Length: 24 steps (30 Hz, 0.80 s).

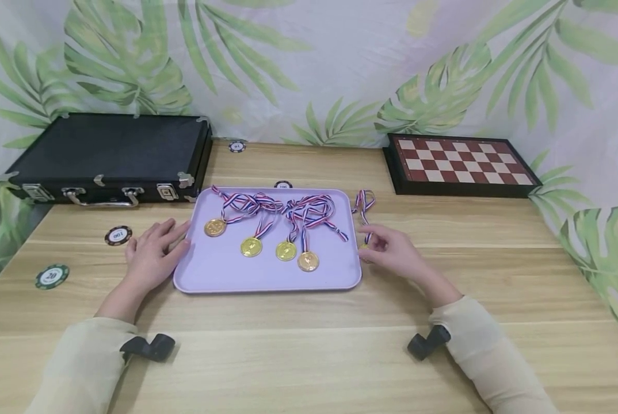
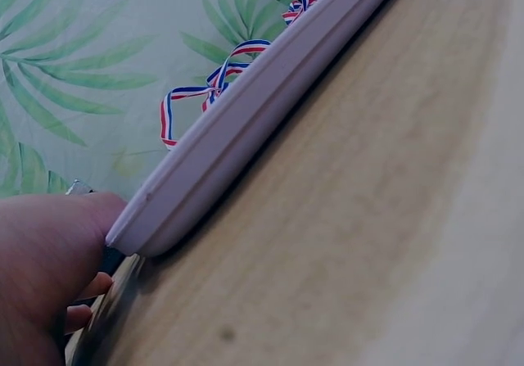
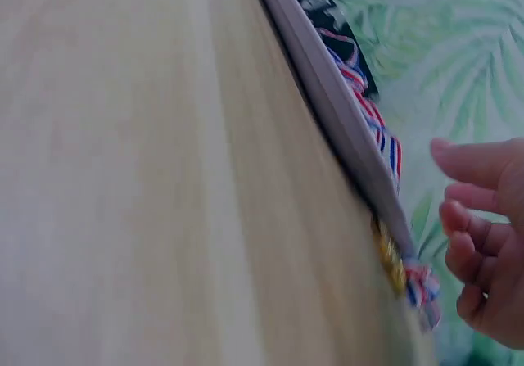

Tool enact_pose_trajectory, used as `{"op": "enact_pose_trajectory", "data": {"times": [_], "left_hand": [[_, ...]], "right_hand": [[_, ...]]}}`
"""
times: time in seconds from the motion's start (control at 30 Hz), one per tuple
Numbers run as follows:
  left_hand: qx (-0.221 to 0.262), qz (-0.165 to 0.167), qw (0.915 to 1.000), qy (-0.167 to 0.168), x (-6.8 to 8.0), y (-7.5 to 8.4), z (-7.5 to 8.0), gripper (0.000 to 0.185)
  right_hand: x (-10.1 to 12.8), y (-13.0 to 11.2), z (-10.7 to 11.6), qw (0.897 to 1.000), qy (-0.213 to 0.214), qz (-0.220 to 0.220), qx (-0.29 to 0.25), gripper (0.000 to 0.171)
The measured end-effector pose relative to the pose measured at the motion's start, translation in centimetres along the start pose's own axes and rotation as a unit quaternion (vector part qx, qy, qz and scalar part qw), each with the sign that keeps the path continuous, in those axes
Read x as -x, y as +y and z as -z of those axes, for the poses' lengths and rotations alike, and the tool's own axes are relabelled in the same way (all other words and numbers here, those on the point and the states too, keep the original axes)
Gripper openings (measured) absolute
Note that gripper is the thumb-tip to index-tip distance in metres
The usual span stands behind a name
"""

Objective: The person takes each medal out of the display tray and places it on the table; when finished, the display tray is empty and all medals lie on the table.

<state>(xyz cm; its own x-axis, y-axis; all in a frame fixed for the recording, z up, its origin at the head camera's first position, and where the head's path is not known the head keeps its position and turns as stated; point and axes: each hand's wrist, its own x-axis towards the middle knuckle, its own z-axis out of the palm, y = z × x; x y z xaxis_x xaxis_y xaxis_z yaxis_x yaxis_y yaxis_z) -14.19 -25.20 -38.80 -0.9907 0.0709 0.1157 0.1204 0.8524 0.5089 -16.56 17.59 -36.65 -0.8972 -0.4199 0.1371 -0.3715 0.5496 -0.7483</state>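
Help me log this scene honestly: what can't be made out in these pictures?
- Fifth medal, head view: mostly hidden behind the right hand; only its ribbon shows plainly.
- Right wrist view: blurred; whether the fingers touch that medal cannot be told.
- Left hand, left wrist view: cut off by the frame edge; it touches the tray rim.
- Designs on the four medals on the tray, head view: too small.
- Chip behind the tray: partly hidden by the rim.

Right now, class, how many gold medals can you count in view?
5. Four lie on the tray: medals at and. A fifth medal lies on the table beside the tray, mostly hidden by the right hand.
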Motion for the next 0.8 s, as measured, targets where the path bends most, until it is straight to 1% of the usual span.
{"op": "enact_pose_trajectory", "data": {"times": [0.07,0.13,0.2,0.27,0.3,0.37,0.47,0.53,0.63,0.73,0.8], "left_hand": [[0.0,0.0,1.0,-0.002,0.0,-0.1,0.0,0.046],[0.002,0.0,1.0,-0.003,0.0,-0.2,0.0,0.045],[0.005,0.001,1.0,-0.004,0.1,-0.2,-0.1,0.045],[0.006,0.001,1.0,-0.005,0.1,-0.2,-0.1,0.045],[0.007,0.0,1.0,-0.005,0.2,-0.1,-0.1,0.045],[0.006,0.0,1.0,-0.006,0.1,0.0,-0.2,0.044],[0.008,-0.002,0.9999,-0.006,0.0,0.2,-0.2,0.044],[0.009,-0.001,0.9999,-0.005,-0.1,0.3,-0.2,0.044],[0.01,0.0,0.9999,-0.004,-0.1,0.3,-0.2,0.044],[0.009,0.002,1.0,-0.002,0.0,0.3,-0.1,0.044],[0.009,0.004,1.0,0.0,0.2,0.2,0.0,0.044]], "right_hand": [[-0.5,-1.5,-0.8,1.0,-0.015,0.027,-0.004,0.038],[-1.1,-2.7,-1.8,0.997,-0.048,0.062,0.004,0.038],[-1.8,-3.3,-3.0,0.992,-0.081,0.096,0.026,0.04],[-2.5,-3.6,-4.0,0.986,-0.105,0.114,0.06,0.045],[-2.7,-3.6,-4.5,0.983,-0.114,0.116,0.08,0.047],[-3.1,-3.5,-5.3,0.979,-0.122,0.108,0.124,0.049],[-3.2,-3.2,-5.9,0.975,-0.128,0.086,0.162,0.047],[-3.2,-3.0,-6.1,0.973,-0.127,0.081,0.174,0.044],[-3.1,-3.1,-6.2,0.972,-0.12,0.087,0.181,0.041],[-3.1,-3.3,-6.5,0.972,-0.111,0.099,0.184,0.04],[-3.0,-3.4,-6.7,0.973,-0.106,0.1,0.179,0.039]]}}
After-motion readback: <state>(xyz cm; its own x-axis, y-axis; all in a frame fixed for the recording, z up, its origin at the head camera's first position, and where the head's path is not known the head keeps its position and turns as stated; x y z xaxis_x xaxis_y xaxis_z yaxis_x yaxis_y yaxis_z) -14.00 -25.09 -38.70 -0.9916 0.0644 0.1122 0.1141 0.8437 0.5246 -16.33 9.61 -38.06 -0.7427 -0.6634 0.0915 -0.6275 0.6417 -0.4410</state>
